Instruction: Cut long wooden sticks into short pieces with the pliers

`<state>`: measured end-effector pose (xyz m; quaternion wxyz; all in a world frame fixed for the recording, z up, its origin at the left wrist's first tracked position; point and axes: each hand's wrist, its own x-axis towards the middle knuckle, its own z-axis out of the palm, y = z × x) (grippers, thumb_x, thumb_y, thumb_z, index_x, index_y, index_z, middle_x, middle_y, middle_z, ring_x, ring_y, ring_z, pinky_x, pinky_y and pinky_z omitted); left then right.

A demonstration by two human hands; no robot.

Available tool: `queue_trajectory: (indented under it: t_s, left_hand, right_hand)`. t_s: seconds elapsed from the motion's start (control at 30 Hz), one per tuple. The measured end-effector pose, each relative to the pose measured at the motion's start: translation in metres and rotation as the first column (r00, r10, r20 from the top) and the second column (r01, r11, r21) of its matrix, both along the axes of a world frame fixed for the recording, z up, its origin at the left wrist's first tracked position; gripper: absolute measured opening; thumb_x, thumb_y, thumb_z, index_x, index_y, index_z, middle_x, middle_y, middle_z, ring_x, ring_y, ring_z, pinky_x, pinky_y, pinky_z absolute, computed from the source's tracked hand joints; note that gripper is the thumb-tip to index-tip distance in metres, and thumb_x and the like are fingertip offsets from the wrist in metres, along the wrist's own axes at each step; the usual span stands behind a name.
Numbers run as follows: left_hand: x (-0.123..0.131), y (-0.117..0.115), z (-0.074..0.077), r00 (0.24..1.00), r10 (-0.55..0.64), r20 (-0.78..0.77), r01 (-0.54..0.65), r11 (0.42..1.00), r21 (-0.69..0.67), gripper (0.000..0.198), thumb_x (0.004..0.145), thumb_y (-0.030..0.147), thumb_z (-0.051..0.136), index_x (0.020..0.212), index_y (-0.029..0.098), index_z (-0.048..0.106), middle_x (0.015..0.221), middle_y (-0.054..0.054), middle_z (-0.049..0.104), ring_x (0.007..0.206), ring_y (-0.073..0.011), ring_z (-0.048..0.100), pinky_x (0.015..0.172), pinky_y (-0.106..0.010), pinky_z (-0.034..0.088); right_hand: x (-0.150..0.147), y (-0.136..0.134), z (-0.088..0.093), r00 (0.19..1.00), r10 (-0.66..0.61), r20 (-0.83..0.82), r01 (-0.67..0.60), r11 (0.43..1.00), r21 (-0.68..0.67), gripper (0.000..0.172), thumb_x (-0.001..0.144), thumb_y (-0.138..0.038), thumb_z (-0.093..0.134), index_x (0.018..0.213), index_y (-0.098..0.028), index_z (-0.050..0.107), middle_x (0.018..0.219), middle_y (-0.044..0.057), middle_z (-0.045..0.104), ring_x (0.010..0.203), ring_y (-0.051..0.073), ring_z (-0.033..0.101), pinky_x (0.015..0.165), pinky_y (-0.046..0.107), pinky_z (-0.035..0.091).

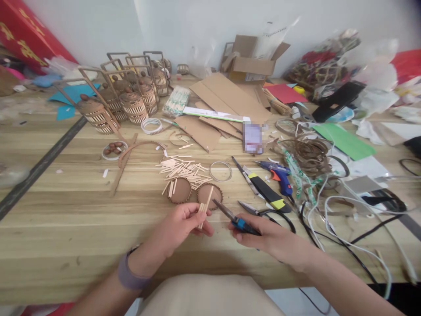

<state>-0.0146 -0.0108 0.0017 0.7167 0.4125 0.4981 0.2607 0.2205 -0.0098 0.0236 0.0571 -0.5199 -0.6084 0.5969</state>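
Observation:
Several thin wooden sticks (pixel 204 210) are pinched between the thumb and fingers of my left hand (pixel 187 223), one of them standing up higher than the rest. My right hand (pixel 263 235) grips a dark-bladed tool with a blue and black handle (pixel 242 224), its tip pointing toward the sticks. Just beyond my hands are two round brown discs with notched rims, the left one (pixel 183 191) with a few sticks on it and the right one (pixel 215 193) partly behind the held sticks. A loose pile of sticks (pixel 184 171) lies behind them.
Scissors (pixel 272 214), a black and yellow cutter (pixel 268 191) and a blue glue gun (pixel 281 175) lie right of centre. White cables (pixel 329 206) and coiled brown strips (pixel 309 149) fill the right. Lantern-like pieces (pixel 133 107), cardboard (pixel 230 96) and a bowl of brown beads (pixel 114 150) are farther back.

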Motion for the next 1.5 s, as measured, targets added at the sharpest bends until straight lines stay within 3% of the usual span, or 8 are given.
queue_trajectory:
  t_s: [0.17,0.3,0.63,0.9,1.27,1.5]
  left_hand:
    - [0.001,0.001,0.0,0.999,-0.012,-0.032,0.013,0.999,0.04,0.041,0.08,0.052,0.061,0.097,0.014,0.064,0.073,-0.004,0.072,0.076,-0.0197,0.067,0.07,-0.028,0.048]
    - [-0.001,-0.001,0.002,0.998,-0.011,-0.056,0.015,0.998,0.068,0.038,0.083,0.05,0.058,0.097,0.014,0.064,0.073,-0.004,0.073,0.077,-0.0191,0.067,0.071,-0.028,0.048]
    - [0.004,-0.003,0.0,0.985,-0.169,-0.042,0.173,0.978,0.114,0.034,0.088,0.049,0.054,0.084,0.016,0.063,0.075,-0.004,0.072,0.074,-0.0169,0.066,0.07,-0.027,0.048]
    - [0.006,-0.004,0.003,0.981,-0.193,-0.016,0.193,0.976,0.104,0.037,0.087,0.051,0.055,0.086,0.016,0.067,0.075,-0.003,0.07,0.073,-0.016,0.066,0.068,-0.025,0.047]
    - [0.004,-0.003,-0.002,0.978,-0.209,-0.013,0.209,0.97,0.121,0.04,0.087,0.053,0.054,0.087,0.016,0.069,0.072,-0.002,0.068,0.07,-0.0145,0.065,0.066,-0.023,0.046]
    - [0.005,-0.004,0.004,0.976,-0.205,-0.075,0.212,0.971,0.109,0.042,0.085,0.055,0.054,0.083,0.016,0.069,0.067,-0.002,0.067,0.068,-0.016,0.062,0.068,-0.026,0.046]
  right_hand:
    - [-0.003,0.002,0.0,0.997,-0.051,-0.05,0.041,0.982,-0.187,0.028,0.078,-0.034,0.06,0.102,-0.019,0.064,0.094,0.003,0.065,0.084,0.018,0.056,0.067,0.027,0.04]
    - [-0.004,0.003,0.0,0.998,-0.05,-0.05,0.04,0.983,-0.177,0.027,0.078,-0.032,0.06,0.101,-0.018,0.065,0.095,0.003,0.065,0.083,0.017,0.055,0.067,0.027,0.04]
    - [-0.022,0.01,0.001,0.992,0.01,-0.127,-0.035,0.979,-0.198,0.026,0.07,-0.027,0.058,0.093,-0.017,0.063,0.086,0.002,0.059,0.079,0.016,0.051,0.066,0.027,0.038]
    - [-0.024,0.011,-0.001,0.987,-0.009,-0.163,-0.031,0.971,-0.236,0.024,0.071,-0.024,0.059,0.094,-0.019,0.062,0.084,-0.001,0.057,0.077,0.014,0.049,0.064,0.024,0.036]
    - [-0.026,0.012,0.001,0.988,0.039,-0.147,-0.067,0.979,-0.191,0.021,0.07,-0.025,0.057,0.089,-0.018,0.06,0.084,-0.001,0.057,0.078,0.015,0.05,0.068,0.026,0.038]
    - [-0.028,0.011,-0.004,0.995,0.093,-0.024,-0.093,0.995,-0.023,0.015,0.068,-0.017,0.054,0.081,-0.019,0.06,0.08,0.0,0.059,0.078,0.018,0.053,0.07,0.028,0.04]
